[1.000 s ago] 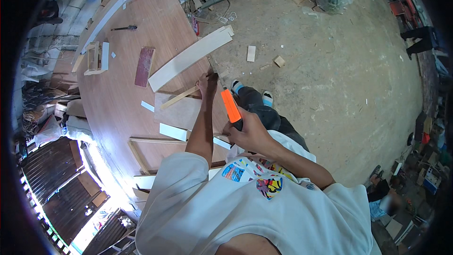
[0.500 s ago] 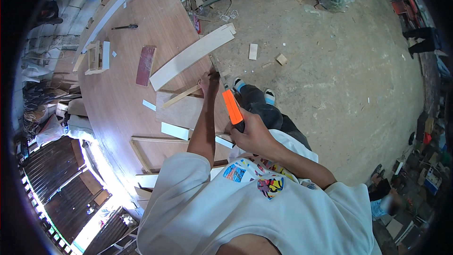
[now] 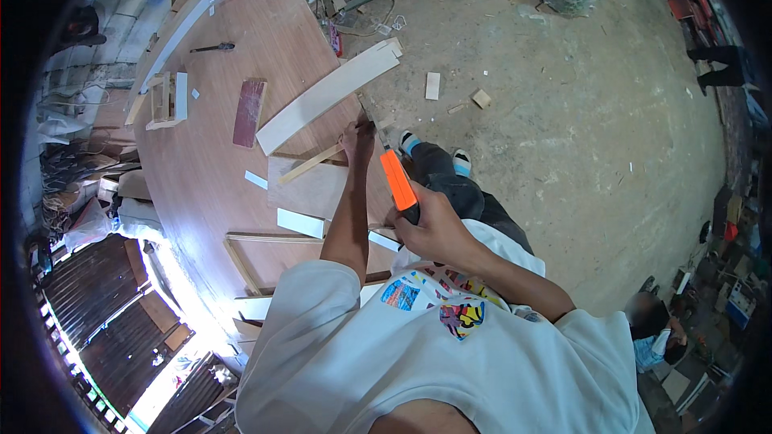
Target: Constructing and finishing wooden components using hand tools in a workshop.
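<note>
My right hand (image 3: 430, 221) is closed round the black and orange handle of a handsaw (image 3: 396, 181). Its narrow blade points away from me, along the table's edge beside my left hand. My left hand (image 3: 356, 143) presses a thin wooden strip (image 3: 310, 163) down at that edge, fingers wrapped over it. The strip slants across a flat board (image 3: 301, 193) on the table. A short end of wood sticks out past the blade over the floor. Exactly where the teeth meet the wood is too small to tell.
On the brown table (image 3: 205, 128) lie a long pale plank (image 3: 326, 98), a dark red block (image 3: 249, 114), a wooden frame (image 3: 241, 261) and a small box-like frame (image 3: 165, 100). Offcuts (image 3: 433, 86) lie on the floor. Another person (image 3: 655, 333) is low at the right.
The saw and my right hand have shifted very slightly toward me. My left hand keeps its hold on the strip. The person at the right has changed posture.
</note>
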Demonstrator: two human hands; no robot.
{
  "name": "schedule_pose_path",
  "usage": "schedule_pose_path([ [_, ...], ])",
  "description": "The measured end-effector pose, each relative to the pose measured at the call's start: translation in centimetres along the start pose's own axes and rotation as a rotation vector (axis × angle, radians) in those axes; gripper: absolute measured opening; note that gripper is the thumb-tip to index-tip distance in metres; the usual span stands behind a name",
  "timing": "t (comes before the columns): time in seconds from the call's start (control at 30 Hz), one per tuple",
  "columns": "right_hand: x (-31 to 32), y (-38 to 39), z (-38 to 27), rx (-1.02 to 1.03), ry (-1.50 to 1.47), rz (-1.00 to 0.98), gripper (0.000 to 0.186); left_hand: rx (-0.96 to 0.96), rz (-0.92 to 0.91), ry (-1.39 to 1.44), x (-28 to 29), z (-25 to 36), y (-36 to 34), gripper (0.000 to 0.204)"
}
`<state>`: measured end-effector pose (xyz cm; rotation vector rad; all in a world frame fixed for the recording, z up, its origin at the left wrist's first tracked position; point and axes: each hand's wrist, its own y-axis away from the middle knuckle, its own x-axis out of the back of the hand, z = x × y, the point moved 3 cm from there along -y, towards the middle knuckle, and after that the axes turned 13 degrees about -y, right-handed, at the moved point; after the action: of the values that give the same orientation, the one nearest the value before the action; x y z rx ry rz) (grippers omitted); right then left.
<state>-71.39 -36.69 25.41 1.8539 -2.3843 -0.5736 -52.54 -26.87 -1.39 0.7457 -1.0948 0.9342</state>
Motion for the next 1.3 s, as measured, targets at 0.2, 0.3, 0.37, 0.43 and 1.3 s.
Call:
schedule_pose_path([
  [0.2, 0.2, -0.4, 0.6, -0.047, -0.014, 0.017, 0.015, 0.246, -0.082, 0.25, 1.4, 1.3, -0.1, 0.022],
  [0.3, 0.1, -0.3, 0.0, 0.04, 0.024, 0.037, 0.015, 0.167, -0.034, 0.137, 1.6, 1.0, -0.2, 0.019],
  [0.37, -0.3, -0.4, -0.5, 0.017, 0.024, 0.022, 0.015, 0.139, -0.004, 0.132, 1.5, 0.4, -0.1, 0.018],
  [0.43, -0.3, -0.3, -0.5, -0.004, 0.028, 0.01, 0.015, 0.109, 0.027, 0.13, 1.5, 0.4, 0.0, 0.018],
  [1.3, -1.1, -1.5, 1.0, 0.012, 0.011, 0.026, 0.029, 0.147, 0.04, 0.16, -0.4, -0.7, 0.0, 0.016],
])
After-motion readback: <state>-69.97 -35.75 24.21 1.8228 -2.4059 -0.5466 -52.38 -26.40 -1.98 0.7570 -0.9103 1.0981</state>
